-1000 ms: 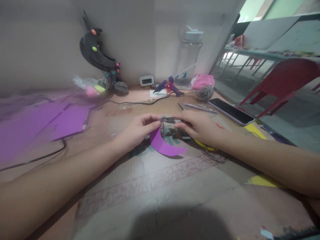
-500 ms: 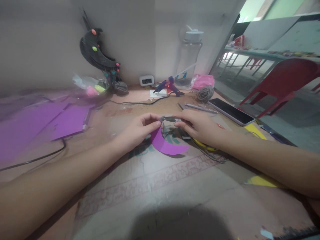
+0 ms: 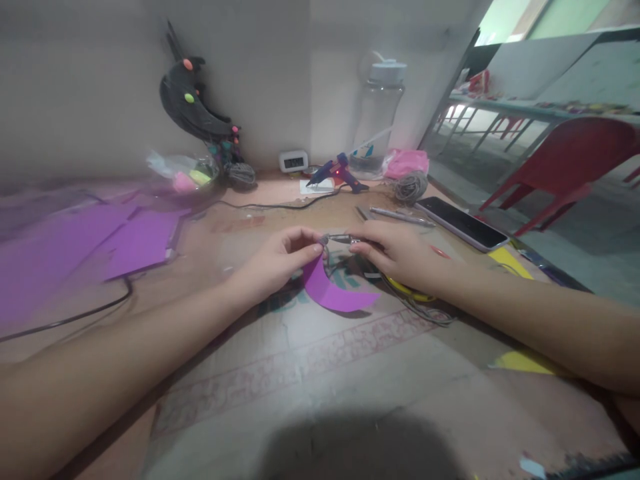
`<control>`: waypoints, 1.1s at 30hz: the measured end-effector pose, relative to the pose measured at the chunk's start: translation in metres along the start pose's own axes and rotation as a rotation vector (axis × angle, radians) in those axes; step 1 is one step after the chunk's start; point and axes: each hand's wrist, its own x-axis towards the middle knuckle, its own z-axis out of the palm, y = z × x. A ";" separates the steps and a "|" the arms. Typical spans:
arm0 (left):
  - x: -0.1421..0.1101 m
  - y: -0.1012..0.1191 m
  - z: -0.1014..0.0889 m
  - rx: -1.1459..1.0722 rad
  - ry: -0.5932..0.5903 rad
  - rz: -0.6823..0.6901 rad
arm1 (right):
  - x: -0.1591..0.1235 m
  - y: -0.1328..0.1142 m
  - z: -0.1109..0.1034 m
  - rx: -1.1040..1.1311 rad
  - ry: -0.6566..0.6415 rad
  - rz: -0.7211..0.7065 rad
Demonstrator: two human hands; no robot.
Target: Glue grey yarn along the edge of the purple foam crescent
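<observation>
My left hand (image 3: 290,257) is closed, with thumb and fingers pinching the upper tip of a purple paper crescent (image 3: 333,293). The crescent curves down and to the right, just above the table. Grey yarn (image 3: 325,243) sits at the pinched tip and partly loops down inside the curve. My right hand (image 3: 387,250) is wrapped round a small pair of scissors (image 3: 343,238), whose metal blades point left at the yarn. The handles are hidden in the palm. Under the right hand lie a yellow curved piece (image 3: 410,292) and loose grey yarn strands (image 3: 437,319).
Purple sheets (image 3: 145,240) lie left, near a black cord (image 3: 90,313). At the back stand a glue gun (image 3: 340,172), a small digital clock (image 3: 293,161), a bottle (image 3: 377,113) and a yarn ball (image 3: 411,187). A phone (image 3: 463,223) rests right. A black decorated crescent (image 3: 187,100) leans on the wall.
The scissor blades look slightly further apart at the yarn. The purple crescent's free end has shifted a little right and down. Both hands stay nearly in place.
</observation>
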 end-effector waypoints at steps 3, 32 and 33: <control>-0.001 0.000 0.000 -0.003 0.005 -0.005 | 0.000 0.000 0.000 0.003 -0.001 0.000; 0.000 0.001 0.001 -0.030 0.003 0.022 | 0.000 -0.001 -0.002 -0.061 0.013 -0.018; -0.001 0.001 0.001 -0.030 0.003 0.027 | 0.000 -0.001 -0.002 -0.066 0.012 -0.014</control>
